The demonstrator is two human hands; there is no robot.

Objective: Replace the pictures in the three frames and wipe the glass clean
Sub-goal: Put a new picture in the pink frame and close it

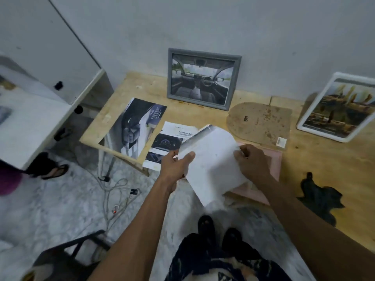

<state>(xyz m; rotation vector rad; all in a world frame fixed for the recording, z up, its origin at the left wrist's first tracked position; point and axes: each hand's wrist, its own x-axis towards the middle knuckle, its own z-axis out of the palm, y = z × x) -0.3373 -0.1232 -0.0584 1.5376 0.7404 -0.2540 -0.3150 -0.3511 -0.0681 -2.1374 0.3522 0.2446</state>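
Pale wall behind a wooden table (316, 159), marbled floor below with a tangle of cables (115, 199) at left. White cabinet (40, 110) far left. On the table's left end: a car print (134, 126) lying flat, then a brochure page (168, 145) reading "ADVANCE", just beside it. Grey frame (204, 78) stands against the wall, showing a car interior photo.

Left hand (176, 165) grips the left edge of a white sheet (213, 163), thumb on top. Right hand (253, 161) pinches the sheet's right edge, fingers curled. Sheet is held tilted above a pink frame (274, 165) lying flat at the table's near edge.

Brown backing board (259, 122) lies just behind the pink frame. Dark cloth (320, 195) sits right of the hands. White frame (338, 106) leans at far right, holding a yellowish picture.
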